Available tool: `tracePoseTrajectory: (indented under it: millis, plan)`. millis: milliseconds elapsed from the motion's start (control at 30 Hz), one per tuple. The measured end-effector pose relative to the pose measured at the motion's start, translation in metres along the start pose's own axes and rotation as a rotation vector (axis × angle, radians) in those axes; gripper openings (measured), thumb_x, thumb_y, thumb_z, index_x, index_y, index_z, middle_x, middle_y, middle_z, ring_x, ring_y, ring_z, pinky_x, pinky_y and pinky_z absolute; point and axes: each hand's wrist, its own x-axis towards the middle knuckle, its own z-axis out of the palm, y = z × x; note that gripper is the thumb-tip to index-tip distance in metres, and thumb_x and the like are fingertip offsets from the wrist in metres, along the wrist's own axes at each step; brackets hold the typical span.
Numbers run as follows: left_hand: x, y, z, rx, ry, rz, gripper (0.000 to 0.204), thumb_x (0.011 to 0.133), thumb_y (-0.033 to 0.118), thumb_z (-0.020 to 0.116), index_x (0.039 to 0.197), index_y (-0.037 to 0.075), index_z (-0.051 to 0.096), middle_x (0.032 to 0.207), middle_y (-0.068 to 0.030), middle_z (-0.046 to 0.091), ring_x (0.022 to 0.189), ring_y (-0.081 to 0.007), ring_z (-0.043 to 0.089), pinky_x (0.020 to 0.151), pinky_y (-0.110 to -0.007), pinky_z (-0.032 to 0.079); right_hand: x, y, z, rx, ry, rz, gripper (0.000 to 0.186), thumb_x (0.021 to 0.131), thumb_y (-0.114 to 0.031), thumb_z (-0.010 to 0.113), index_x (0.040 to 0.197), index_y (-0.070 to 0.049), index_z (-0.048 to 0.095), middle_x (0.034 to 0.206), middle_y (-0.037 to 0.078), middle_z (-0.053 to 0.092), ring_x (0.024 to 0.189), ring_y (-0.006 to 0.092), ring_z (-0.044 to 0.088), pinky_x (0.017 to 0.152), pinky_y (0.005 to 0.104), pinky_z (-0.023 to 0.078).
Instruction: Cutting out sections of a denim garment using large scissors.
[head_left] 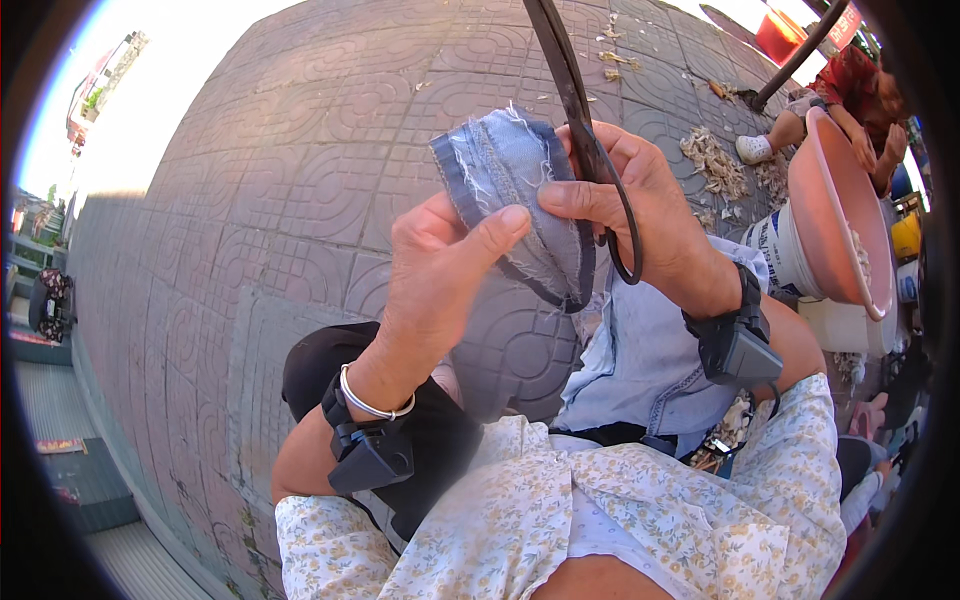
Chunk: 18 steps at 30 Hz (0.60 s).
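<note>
A blue denim piece (512,165) with frayed white threads and a dark edge is held up in front of me, curved into a band. My left hand (445,265) pinches its near left side between thumb and fingers. On the other side, my right hand (640,205) presses its thumb on the denim. That same hand also holds long dark metal scissors (572,80), whose blades point up and away, with a handle loop hanging below the fingers. A light blue denim cloth (625,365) lies over my right thigh. Part of the right fingers is hidden behind the scissors and fabric.
At right, a pink basin (838,215) leans by a white bucket (780,250). Beyond it sits another person (850,105) in a red top. Pale scraps (712,160) lie heaped on the paving (300,180). Grey steps (60,410) run along the left.
</note>
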Motion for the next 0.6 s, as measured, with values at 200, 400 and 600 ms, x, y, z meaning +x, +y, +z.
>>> tracePoseTrajectory:
  millis: [200,400,600]
  plan:
    - [-0.0009,0.0008,0.0004,-0.079,0.000,0.016,0.025,0.083,0.004,0.061,0.106,-0.003,0.061,0.096,-0.0062,0.065,0.086,-0.0110,0.059,0.079,-0.026,0.047,0.0007,-0.0023,-0.0012,-0.053,0.007,-0.067,0.028,0.070,-0.003,0.072,0.093,-0.004,0.055,0.079,-0.003,0.055,0.071,0.0022,0.049,0.062,0.0158,0.041]
    - [0.0006,0.0040,-0.0004,-0.075,-0.003,-0.018,0.025,0.084,0.006,0.061,0.107,-0.003,0.060,0.098,-0.0060,0.065,0.088,-0.0117,0.059,0.081,-0.027,0.046,0.0011,-0.0030,-0.0045,-0.043,0.023,-0.139,0.030,0.070,-0.005,0.074,0.093,-0.004,0.055,0.078,-0.003,0.054,0.069,0.0021,0.049,0.061,0.0157,0.041]
    - [0.0026,0.0042,-0.0073,-0.155,-0.032,-0.056,0.025,0.087,0.017,0.060,0.104,-0.001,0.059,0.096,-0.0079,0.065,0.086,-0.0136,0.062,0.079,-0.029,0.049,0.0006,-0.0038,-0.0048,-0.038,-0.054,0.024,0.035,0.069,-0.007,0.076,0.098,-0.002,0.057,0.083,-0.002,0.058,0.074,0.0030,0.052,0.067,0.0169,0.043]
